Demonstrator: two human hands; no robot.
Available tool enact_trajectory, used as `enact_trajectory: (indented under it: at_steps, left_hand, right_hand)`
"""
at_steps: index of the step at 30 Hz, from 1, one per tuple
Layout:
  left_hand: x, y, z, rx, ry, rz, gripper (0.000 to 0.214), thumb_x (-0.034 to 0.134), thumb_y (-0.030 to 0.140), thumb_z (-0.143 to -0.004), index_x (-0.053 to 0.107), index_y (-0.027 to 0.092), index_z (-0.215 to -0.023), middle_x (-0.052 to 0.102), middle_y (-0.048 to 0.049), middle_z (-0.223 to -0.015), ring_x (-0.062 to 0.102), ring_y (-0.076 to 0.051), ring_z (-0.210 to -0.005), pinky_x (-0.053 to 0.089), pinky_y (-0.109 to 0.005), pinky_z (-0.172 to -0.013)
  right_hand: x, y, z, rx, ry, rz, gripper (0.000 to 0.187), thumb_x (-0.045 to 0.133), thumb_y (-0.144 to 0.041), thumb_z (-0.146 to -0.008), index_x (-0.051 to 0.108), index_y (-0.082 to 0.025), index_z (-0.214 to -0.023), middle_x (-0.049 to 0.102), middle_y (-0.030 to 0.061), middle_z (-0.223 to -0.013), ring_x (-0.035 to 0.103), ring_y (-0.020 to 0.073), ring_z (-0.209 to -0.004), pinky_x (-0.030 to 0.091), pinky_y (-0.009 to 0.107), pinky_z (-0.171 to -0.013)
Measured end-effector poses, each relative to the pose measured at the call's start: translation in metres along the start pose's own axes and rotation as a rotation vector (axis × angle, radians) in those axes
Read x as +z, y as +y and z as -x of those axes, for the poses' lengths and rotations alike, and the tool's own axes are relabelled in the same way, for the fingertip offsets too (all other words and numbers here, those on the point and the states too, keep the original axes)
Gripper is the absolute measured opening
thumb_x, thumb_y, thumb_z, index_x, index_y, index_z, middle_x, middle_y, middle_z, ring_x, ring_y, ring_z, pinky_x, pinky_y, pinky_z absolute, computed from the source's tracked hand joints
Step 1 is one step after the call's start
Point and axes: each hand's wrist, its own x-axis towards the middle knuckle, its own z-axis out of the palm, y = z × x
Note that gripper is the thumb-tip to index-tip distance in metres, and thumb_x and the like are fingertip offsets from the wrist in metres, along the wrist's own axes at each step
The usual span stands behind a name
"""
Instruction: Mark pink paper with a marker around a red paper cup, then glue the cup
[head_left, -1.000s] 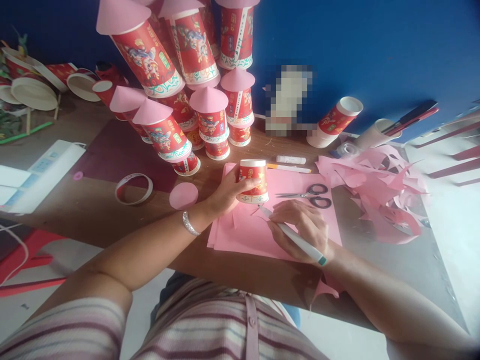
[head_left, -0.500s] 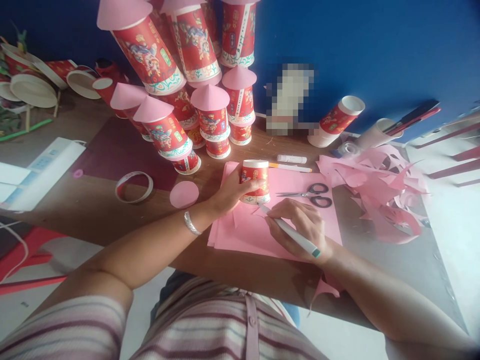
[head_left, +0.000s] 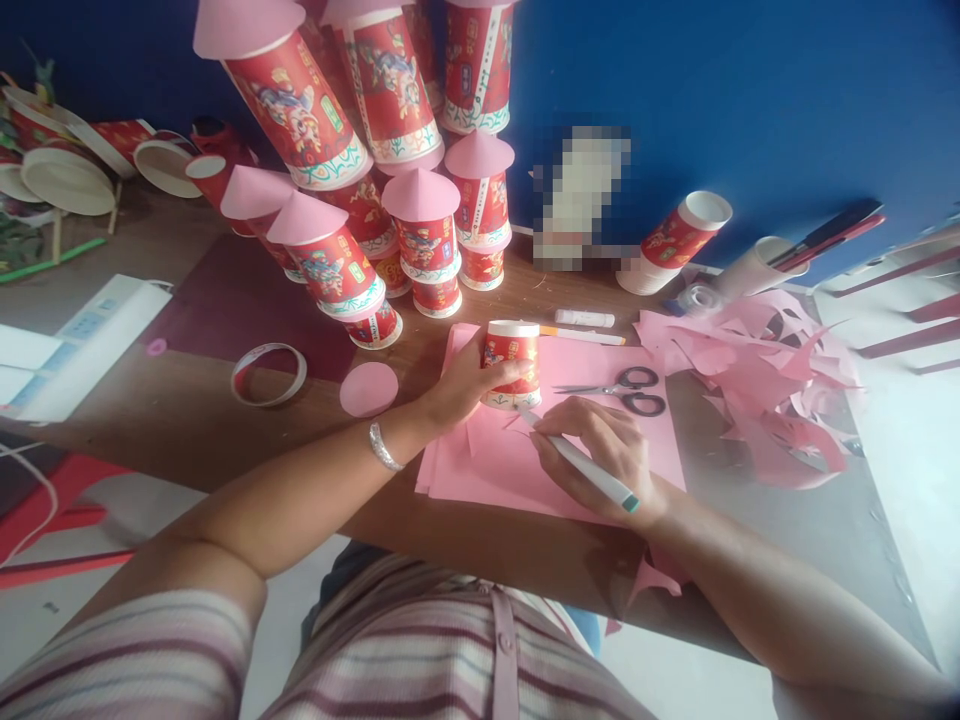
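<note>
My left hand point(head_left: 474, 384) is closed around a red paper cup point(head_left: 517, 364), its thumb lying across the printed side. The cup has a white band at its lower end with small green marks on it. Pinched in my right hand point(head_left: 596, 455) is a white marker point(head_left: 598, 476) with a green end, its tip at the cup's lower white band. Both hands are over a stack of pink paper sheets point(head_left: 480, 480). Black-handled scissors point(head_left: 637, 390) lie on the sheets just beyond my right hand.
Several red cup towers with pink cone tops point(head_left: 420, 195) stand behind. Pink paper scraps point(head_left: 765, 390) heap at the right. A glue stick point(head_left: 585, 318), an orange-and-white pen point(head_left: 581, 334), a pink disc point(head_left: 369, 389), and a cut cup ring point(head_left: 268, 375) lie around. A pen holder point(head_left: 765, 262) stands at back right.
Both hands keep nearly the same place. More small green marks show on the cup's white band near the marker tip.
</note>
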Motion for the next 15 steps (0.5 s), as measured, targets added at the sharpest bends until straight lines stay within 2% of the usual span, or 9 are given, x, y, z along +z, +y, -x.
enact_trajectory:
  at_steps: [6, 15]
  left_hand:
    - [0.0, 0.0003, -0.0012, 0.008, -0.004, -0.022, 0.044, 0.092, 0.041, -0.08, 0.06, 0.018, -0.098, 0.065, 0.0006, -0.087, 0.061, -0.012, -0.074, 0.05, -0.028, -0.07]
    - [-0.0013, 0.0008, 0.0005, -0.045, 0.0, -0.02, 0.048, 0.092, 0.044, -0.081, 0.06, 0.019, -0.107, 0.067, -0.0007, -0.095, 0.064, -0.015, -0.083, 0.052, -0.03, -0.078]
  right_hand:
    - [0.0015, 0.0007, 0.0026, 0.022, -0.011, 0.001, 0.016, 0.068, -0.009, -0.101, 0.064, -0.024, -0.104, 0.073, -0.0022, -0.079, 0.072, 0.0142, -0.064, 0.061, 0.026, -0.06]
    - [0.0005, 0.0008, 0.0025, 0.002, 0.003, -0.014, 0.017, 0.067, -0.008, -0.102, 0.062, -0.024, -0.107, 0.072, -0.002, -0.079, 0.07, 0.0132, -0.065, 0.059, 0.025, -0.06]
